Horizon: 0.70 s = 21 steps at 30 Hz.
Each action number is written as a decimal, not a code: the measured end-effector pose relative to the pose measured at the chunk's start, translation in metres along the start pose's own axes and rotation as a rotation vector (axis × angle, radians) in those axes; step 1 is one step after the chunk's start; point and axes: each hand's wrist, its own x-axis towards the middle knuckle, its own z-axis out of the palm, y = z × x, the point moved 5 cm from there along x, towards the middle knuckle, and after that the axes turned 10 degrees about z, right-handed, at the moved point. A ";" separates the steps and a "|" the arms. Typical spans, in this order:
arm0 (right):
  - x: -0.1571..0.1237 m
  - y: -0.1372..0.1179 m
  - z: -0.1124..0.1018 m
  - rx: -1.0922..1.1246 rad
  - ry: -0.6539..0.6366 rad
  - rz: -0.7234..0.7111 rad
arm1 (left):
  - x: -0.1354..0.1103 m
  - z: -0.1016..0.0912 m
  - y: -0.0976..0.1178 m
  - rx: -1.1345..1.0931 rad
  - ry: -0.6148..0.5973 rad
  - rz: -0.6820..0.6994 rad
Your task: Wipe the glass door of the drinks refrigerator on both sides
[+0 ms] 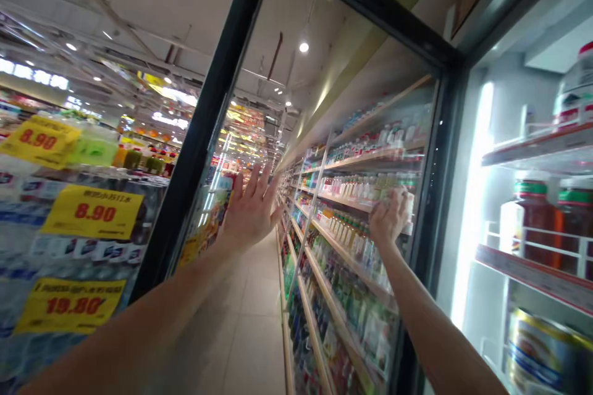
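Note:
A glass cooler door [352, 24] in a black frame stands swung open before me. My left hand [250, 207] is raised at the glass, its fingers spread and the palm turned forward; whether it touches the pane I cannot tell. Farther right, my right hand [389, 216] is closed around a whitish thing, apparently a crumpled white cloth [410, 203], at the glass near the hinge side. Blur and the fingers hide most of it. Shelves of bottles [347, 188] show through or in the pane behind both hands.
At right, the lit cooler holds red-brown bottles with green caps [530, 216] and gold cans [537, 352] on wire-fronted shelves [537, 274]. Packs of bottled drinks [92, 253] with yellow price signs [92, 211] are stacked at left. A pale tiled floor [250, 321] runs between.

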 end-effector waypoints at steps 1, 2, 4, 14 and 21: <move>-0.016 -0.018 0.006 0.005 -0.029 -0.073 | 0.000 0.000 0.000 0.001 -0.003 -0.003; -0.032 -0.038 0.012 0.015 -0.070 -0.187 | 0.001 0.000 0.000 0.004 -0.005 -0.005; -0.064 -0.074 0.021 0.025 -0.143 -0.445 | 0.001 -0.001 0.000 0.008 -0.008 -0.005; -0.029 0.039 -0.019 -0.061 0.018 0.068 | 0.002 -0.008 0.006 0.022 -0.003 0.006; -0.108 -0.062 0.007 0.030 -0.082 -0.367 | 0.003 -0.007 0.003 0.029 0.009 0.015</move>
